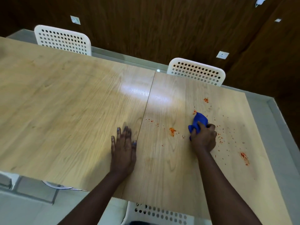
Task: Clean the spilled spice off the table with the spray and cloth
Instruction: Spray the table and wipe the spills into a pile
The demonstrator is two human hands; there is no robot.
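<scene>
Progress: wiping under way, I judge, with much left.
Right hand (203, 138): grips the bunched blue cloth (198, 121) on the surface (73, 103), right of centre.
Left hand (124, 149): flat, fingers straight, bracing near the seam.
Spice (172, 131): red clumps and specks all around the cloth.
Spray: I see none.

Across the far edge I see two white perforated chairs: one chair back (63, 40) at the left, another chair back (197, 72) further right. A third white chair (159, 214) sits tucked in on my near side. Behind them stands a dark wood-panelled wall (154, 26) with a wall socket (222, 55) (a second socket (75, 19) sits higher left).
</scene>
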